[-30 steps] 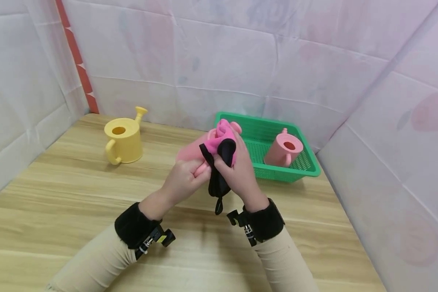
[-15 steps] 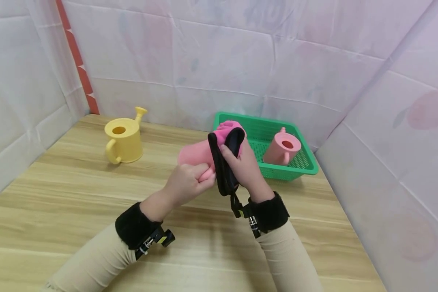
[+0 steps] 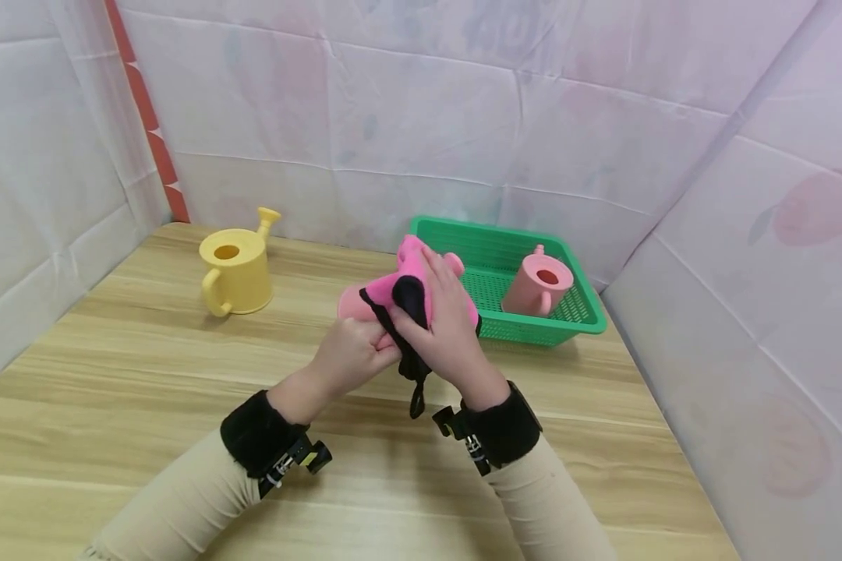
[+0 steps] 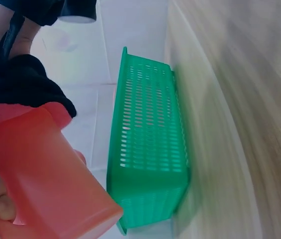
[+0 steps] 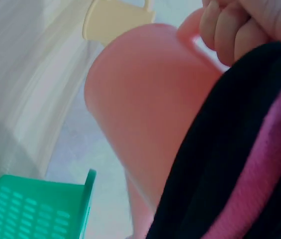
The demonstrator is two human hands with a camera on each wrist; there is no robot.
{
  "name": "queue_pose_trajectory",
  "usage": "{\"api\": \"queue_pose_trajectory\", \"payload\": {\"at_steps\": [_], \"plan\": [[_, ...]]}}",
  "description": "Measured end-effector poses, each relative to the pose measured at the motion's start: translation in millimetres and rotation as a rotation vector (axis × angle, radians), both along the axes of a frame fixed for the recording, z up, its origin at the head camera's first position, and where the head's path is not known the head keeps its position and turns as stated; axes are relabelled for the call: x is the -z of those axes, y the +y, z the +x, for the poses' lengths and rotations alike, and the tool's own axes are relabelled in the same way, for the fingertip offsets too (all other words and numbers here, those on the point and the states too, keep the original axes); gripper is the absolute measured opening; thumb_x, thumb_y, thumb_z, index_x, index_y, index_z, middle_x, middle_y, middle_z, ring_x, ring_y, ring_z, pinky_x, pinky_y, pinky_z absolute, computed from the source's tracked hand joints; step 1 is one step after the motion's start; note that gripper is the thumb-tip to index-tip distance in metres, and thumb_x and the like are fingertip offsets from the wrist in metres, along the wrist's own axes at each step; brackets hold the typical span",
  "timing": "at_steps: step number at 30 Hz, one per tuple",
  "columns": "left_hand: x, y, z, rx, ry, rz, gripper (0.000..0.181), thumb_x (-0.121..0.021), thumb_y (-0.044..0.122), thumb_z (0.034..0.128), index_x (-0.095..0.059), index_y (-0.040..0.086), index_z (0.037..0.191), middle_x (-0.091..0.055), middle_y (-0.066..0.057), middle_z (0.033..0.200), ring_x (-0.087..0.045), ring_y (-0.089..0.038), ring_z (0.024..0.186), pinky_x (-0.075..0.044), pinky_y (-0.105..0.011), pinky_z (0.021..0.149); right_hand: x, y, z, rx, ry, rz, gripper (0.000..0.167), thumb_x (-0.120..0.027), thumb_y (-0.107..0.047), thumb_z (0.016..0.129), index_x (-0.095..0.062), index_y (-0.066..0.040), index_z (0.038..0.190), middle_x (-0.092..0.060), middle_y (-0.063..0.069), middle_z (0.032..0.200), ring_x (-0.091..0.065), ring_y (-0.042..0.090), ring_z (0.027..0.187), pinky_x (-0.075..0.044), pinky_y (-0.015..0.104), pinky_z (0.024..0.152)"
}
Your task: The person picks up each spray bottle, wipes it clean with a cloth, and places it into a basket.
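Note:
A pink watering can is held tilted above the table, my left hand gripping its handle. Its smooth body fills the lower left of the left wrist view. Over its top lies a bright pink cloth with black edging and a dangling black loop. My right hand holds this cloth against the can, fingers laid over the pink side and thumb by the black part. The cloth hides the can's opening; the pink spout end shows beyond my right fingers. The right wrist view shows the cloth up close.
Behind my right hand stands a green plastic basket with another pink watering can inside. A yellow watering can stands at the left on the wooden table. Pale sheeting walls off the back and sides.
My right hand shifted right and round the can with the cloth, then came back left, its fingers now lying across the cloth's top. The left hand keeps its grip on the handle.

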State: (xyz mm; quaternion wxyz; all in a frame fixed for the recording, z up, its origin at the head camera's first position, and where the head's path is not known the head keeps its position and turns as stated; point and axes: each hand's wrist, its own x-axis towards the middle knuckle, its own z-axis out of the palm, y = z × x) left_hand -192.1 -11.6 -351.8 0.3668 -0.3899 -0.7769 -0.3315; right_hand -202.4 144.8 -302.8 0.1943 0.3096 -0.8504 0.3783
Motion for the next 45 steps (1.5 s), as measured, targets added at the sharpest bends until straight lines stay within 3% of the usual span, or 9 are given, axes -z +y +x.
{"api": "queue_pose_trajectory", "payload": {"at_steps": [7, 12, 18, 23, 26, 31, 36, 39, 45], "plan": [[4.3, -2.9, -3.5, 0.012, 0.014, 0.016, 0.021, -0.063, 0.006, 0.0718, -0.044, 0.010, 0.065, -0.035, 0.004, 0.058, -0.036, -0.008, 0.052, -0.032, -0.021, 0.047, 1.5, -4.6, -1.3, -0.076, 0.074, 0.018, 0.070, -0.059, -0.034, 0.083, -0.033, -0.011, 0.144, -0.031, 0.007, 0.148, -0.020, 0.020, 0.138, -0.014, 0.040, 0.110], [3.0, -0.3, -2.4, 0.017, 0.112, 0.010, 0.026, -0.063, 0.009, 0.0732, -0.040, 0.014, 0.060, -0.035, 0.007, 0.053, -0.034, -0.004, 0.047, -0.029, -0.017, 0.043, -2.1, 3.3, -10.5, -0.067, 0.027, -0.047, 0.066, -0.057, -0.036, 0.082, -0.039, -0.015, 0.142, -0.037, 0.003, 0.145, -0.024, 0.017, 0.136, -0.017, 0.041, 0.109], [-1.6, 3.0, -1.9, 0.004, 0.169, 0.010, 0.033, -0.054, 0.019, 0.0869, -0.036, 0.015, 0.059, -0.029, 0.008, 0.052, -0.029, -0.004, 0.044, -0.024, -0.016, 0.041, -17.4, 9.8, -9.6, -0.161, -0.069, -0.227, 0.048, -0.055, -0.020, 0.083, -0.050, -0.002, 0.128, -0.049, 0.010, 0.132, -0.040, 0.020, 0.124, -0.024, 0.043, 0.103], [-6.7, 2.6, -0.8, -0.019, 0.172, 0.016, 0.043, -0.044, 0.032, 0.0954, -0.036, 0.015, 0.057, -0.027, 0.007, 0.052, -0.029, -0.004, 0.042, -0.023, -0.018, 0.039, -23.8, 12.3, -0.3, -0.051, -0.168, -0.277, 0.036, -0.050, -0.014, 0.090, -0.048, 0.002, 0.122, -0.050, 0.017, 0.126, -0.045, 0.025, 0.117, -0.033, 0.042, 0.100], [-6.4, 2.3, -0.9, -0.021, 0.166, 0.015, 0.044, -0.043, 0.033, 0.0956, -0.035, 0.015, 0.056, -0.026, 0.007, 0.052, -0.027, -0.004, 0.042, -0.021, -0.017, 0.039, -20.6, 13.1, 1.0, -0.037, -0.183, -0.263, 0.035, -0.049, -0.014, 0.092, -0.046, 0.002, 0.123, -0.048, 0.017, 0.128, -0.045, 0.025, 0.117, -0.034, 0.041, 0.100], [-3.4, 0.1, -2.6, -0.016, 0.152, 0.031, 0.039, -0.048, 0.022, 0.0913, -0.034, 0.014, 0.056, -0.028, 0.008, 0.051, -0.027, -0.003, 0.043, -0.022, -0.017, 0.040, -7.8, 10.8, -6.2, -0.120, -0.121, -0.258, 0.054, -0.053, -0.031, 0.091, -0.040, 0.001, 0.133, -0.041, 0.014, 0.137, -0.037, 0.020, 0.127, -0.027, 0.041, 0.105], [-3.0, -4.2, -2.9, -0.062, 0.148, 0.004, 0.031, -0.059, 0.009, 0.0750, -0.036, 0.014, 0.056, -0.031, 0.007, 0.050, -0.029, -0.005, 0.045, -0.024, -0.018, 0.040, 4.9, 3.8, -4.9, -0.001, -0.039, -0.104, 0.089, -0.053, -0.063, 0.083, -0.021, -0.011, 0.148, -0.023, 0.006, 0.151, -0.018, 0.017, 0.138, -0.018, 0.047, 0.108], [-1.4, -6.4, -1.6, -0.088, 0.134, -0.026, 0.029, -0.063, 0.006, 0.0699, -0.039, 0.012, 0.055, -0.033, 0.005, 0.050, -0.030, -0.006, 0.045, -0.026, -0.020, 0.040, 6.6, -2.5, 3.8, 0.051, 0.010, -0.011, 0.088, -0.056, -0.055, 0.083, -0.018, -0.011, 0.149, -0.017, 0.008, 0.153, -0.012, 0.020, 0.140, -0.015, 0.049, 0.109], [1.3, -7.6, 2.0, -0.060, 0.074, -0.002, 0.020, -0.067, 0.001, 0.0685, -0.048, 0.005, 0.064, -0.040, 0.000, 0.057, -0.037, -0.010, 0.052, -0.035, -0.024, 0.046, 2.6, -11.8, 15.2, 0.024, 0.219, 0.082, 0.075, -0.062, -0.033, 0.081, -0.031, -0.005, 0.143, -0.026, 0.013, 0.149, -0.017, 0.025, 0.139, -0.012, 0.046, 0.110]]}}
